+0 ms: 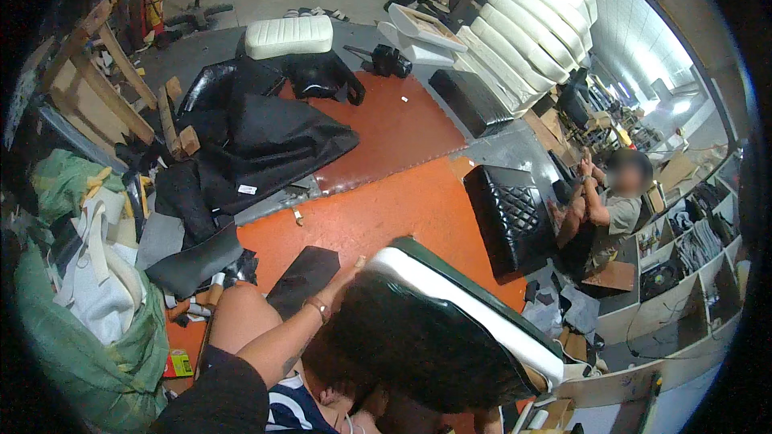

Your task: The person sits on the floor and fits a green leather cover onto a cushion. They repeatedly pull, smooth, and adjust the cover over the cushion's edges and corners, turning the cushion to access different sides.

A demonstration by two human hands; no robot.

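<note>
A large seat cushion (426,337) stands tilted before me, its dark underside toward me, with a white band and a dark green cover along its upper edge. At the cushion's upper left corner, my left hand (347,281) is closed on the edge; its fingertips are partly hidden. A bracelet circles that wrist. Just left of the hand lies a flat black piece of material (304,281) on the orange sheet (386,201). Some skin shows below the cushion at the lower edge, but I cannot tell whether it is my right hand.
Black quilted cushion (515,221) lies to the right, near a seated person (607,217). White padded seats (531,24) are stacked behind. Black fabric (249,141) and a white cushion (289,37) lie ahead. A green sack (96,354) of scraps and a wooden frame (104,72) stand left.
</note>
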